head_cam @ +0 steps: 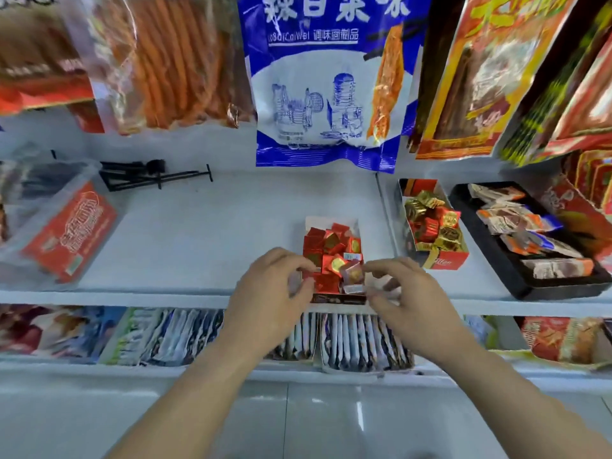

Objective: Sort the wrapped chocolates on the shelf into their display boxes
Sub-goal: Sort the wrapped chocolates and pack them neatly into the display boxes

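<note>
A small display box [337, 298] full of red wrapped chocolates [326, 241] stands at the front edge of the white shelf [205, 226]. My left hand [268, 289] is at the box's near left corner, fingers curled, pinching a red chocolate at that corner. My right hand [407, 296] is at the near right corner, thumb and forefinger pinching a red and gold wrapped chocolate [352, 273] just above the box. A second red box [443, 260] to the right holds mixed gold and red chocolates [430, 220].
A black tray [530, 286] of wrapped snacks lies at the far right. A bagged red box [69, 233] lies on the left of the shelf, black hooks [155, 175] behind it. Snack bags, one blue [328, 77], hang above. Packets [357, 342] fill the lower shelf.
</note>
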`<act>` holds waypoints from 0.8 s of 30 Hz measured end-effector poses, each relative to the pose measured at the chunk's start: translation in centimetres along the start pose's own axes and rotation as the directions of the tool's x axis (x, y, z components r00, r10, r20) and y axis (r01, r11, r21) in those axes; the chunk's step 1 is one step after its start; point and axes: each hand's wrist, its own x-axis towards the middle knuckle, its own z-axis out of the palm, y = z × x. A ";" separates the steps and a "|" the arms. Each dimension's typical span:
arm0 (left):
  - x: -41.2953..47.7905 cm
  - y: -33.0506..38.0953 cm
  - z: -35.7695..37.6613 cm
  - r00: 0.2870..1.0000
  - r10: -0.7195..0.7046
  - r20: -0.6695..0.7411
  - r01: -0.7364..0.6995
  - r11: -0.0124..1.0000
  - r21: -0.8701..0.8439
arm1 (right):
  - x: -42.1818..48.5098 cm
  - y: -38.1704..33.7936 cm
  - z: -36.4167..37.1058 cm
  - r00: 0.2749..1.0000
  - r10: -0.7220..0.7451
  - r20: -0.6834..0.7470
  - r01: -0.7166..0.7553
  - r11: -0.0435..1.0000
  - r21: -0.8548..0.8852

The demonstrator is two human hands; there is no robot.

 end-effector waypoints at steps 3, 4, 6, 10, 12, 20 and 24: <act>1.5 -1.2 -0.1 0.999 -0.029 -0.038 0.029 1.000 -0.005 | 1.9 -0.2 0.2 0.999 -0.004 -0.031 0.003 0.999 -0.033; 1.9 -1.4 0.0 0.999 -0.037 -0.019 0.037 0.999 0.003 | 2.5 -0.3 0.5 0.999 -0.011 -0.034 0.009 0.999 -0.050; 2.6 -1.5 0.2 0.998 -0.048 0.039 0.046 0.998 0.047 | 3.5 -0.4 1.1 0.999 -0.031 -0.031 0.029 0.997 -0.065; 3.7 -1.3 1.0 0.993 -0.089 0.080 0.084 0.994 0.065 | 4.9 -0.5 2.2 0.998 -0.007 -0.056 0.000 0.993 -0.117; 3.9 -1.2 1.3 0.991 -0.113 0.078 0.109 0.993 0.053 | 5.2 -0.7 2.6 0.999 0.021 -0.048 -0.027 0.991 -0.129; 4.5 -1.3 1.3 0.983 -0.154 0.104 0.155 0.988 -0.008 | 5.6 -0.7 2.4 0.999 0.016 -0.036 -0.017 1.000 -0.022; 4.4 -1.2 1.3 0.979 -0.160 0.127 0.164 0.986 -0.022 | 5.7 -1.4 2.3 0.994 0.034 -0.100 -0.025 0.996 0.088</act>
